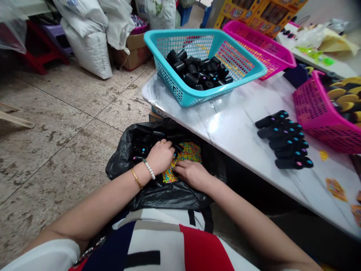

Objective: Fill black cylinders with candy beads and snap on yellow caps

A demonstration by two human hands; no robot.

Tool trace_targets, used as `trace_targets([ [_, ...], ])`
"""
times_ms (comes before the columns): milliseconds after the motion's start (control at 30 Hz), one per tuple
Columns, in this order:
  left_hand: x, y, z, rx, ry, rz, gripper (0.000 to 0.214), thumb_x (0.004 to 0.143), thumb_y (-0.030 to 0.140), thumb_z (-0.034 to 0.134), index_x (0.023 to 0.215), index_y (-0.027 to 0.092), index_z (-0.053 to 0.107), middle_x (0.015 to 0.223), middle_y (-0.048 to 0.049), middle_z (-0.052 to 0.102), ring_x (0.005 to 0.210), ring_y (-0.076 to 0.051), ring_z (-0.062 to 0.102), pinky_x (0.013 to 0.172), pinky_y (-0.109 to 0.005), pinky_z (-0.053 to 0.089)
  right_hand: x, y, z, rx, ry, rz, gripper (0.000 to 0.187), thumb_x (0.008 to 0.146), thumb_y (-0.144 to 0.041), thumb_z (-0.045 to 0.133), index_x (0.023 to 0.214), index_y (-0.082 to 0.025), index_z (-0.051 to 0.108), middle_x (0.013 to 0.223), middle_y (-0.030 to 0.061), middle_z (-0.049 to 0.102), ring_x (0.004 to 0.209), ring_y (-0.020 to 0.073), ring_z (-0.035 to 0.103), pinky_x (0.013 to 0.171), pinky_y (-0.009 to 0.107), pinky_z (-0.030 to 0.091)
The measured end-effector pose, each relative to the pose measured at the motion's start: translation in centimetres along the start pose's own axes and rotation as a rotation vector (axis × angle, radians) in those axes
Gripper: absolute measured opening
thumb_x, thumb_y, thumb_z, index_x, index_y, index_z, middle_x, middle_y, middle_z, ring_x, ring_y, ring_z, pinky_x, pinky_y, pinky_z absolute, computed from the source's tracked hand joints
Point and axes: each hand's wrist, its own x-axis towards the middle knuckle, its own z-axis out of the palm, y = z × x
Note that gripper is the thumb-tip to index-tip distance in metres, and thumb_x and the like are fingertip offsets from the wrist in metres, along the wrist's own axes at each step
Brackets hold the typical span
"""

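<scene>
The tiled floor (pixel 64 124) gave the left hand (pixel 160 157) open room past the black plastic bag (pixel 158 195). The marble table's edge (pixel 214 130) hemmed in the right hand (pixel 191 174) (its corner jutted just above the bag), and the teal basket (pixel 203 64) stood in the way farther along the tabletop.

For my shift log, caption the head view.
Left hand and right hand reach into coloured beads in a black plastic bag, beside a turquoise basket of black tubes.
</scene>
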Motion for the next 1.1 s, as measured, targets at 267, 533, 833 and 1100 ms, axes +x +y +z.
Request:
trace_targets([
  [267, 0.0, -0.3, -0.1, -0.051, -0.019, -0.029, 0.025, 0.086, 0.032, 0.054, 0.096, 0.013, 0.067, 0.095, -0.0126, 0.06, 0.096, -0.027, 0.051, 0.081, -0.039, 0.042, 0.8, -1.5, 0.5, 0.134, 0.041, 0.246, 0.04, 0.092, -0.041, 0.05, 0.125, -0.018, 0.051, 0.096, 0.0115, 0.067, 0.081, 0.0229, 0.065, 0.068, 0.029, 0.045],
  [533, 0.0, -0.4, -0.1, -0.043, -0.058, 0.011, 0.026, 0.086, 0.032, 0.054, 0.096, 0.013, 0.067, 0.094, -0.0125, 0.06, 0.094, -0.026, 0.052, 0.081, -0.038, 0.042, -0.7, 0.6, -0.2, 0.185, 0.132, 0.013, 0.037, 0.094, -0.019, 0.044, 0.129, -0.029, 0.053, 0.126, 0.0065, 0.059, 0.105, 0.0193, 0.058, 0.084, 0.029, 0.045],
  [833, -0.2, -0.1, 0.5, -0.011, -0.042, 0.014, 0.029, 0.088, 0.025, 0.05, 0.112, 0.016, 0.063, 0.095, -0.0115, 0.061, 0.094, -0.027, 0.051, 0.076, -0.037, 0.038, 1.0, -0.9, 0.6, -0.034, 0.009, -0.026, 0.026, 0.095, -0.024, 0.044, 0.113, -0.015, 0.06, 0.101, 0.0114, 0.06, 0.092, 0.0213, 0.055, 0.074, 0.031, 0.045],
  [1100, -0.3, -0.4, 0.3, -0.015, -0.06, 0.036, 0.04, 0.089, 0.026, 0.048, 0.129, 0.029, 0.053, 0.095, -0.0106, 0.06, 0.092, -0.026, 0.05, 0.074, -0.037, 0.036, 0.2, -1.4, -0.4, 0.175, 0.06, -0.007, 0.021, 0.084, -0.018, 0.055, 0.104, -0.015, 0.058, 0.102, 0.0101, 0.059, 0.089, 0.0204, 0.059, 0.072, 0.03, 0.048],
])
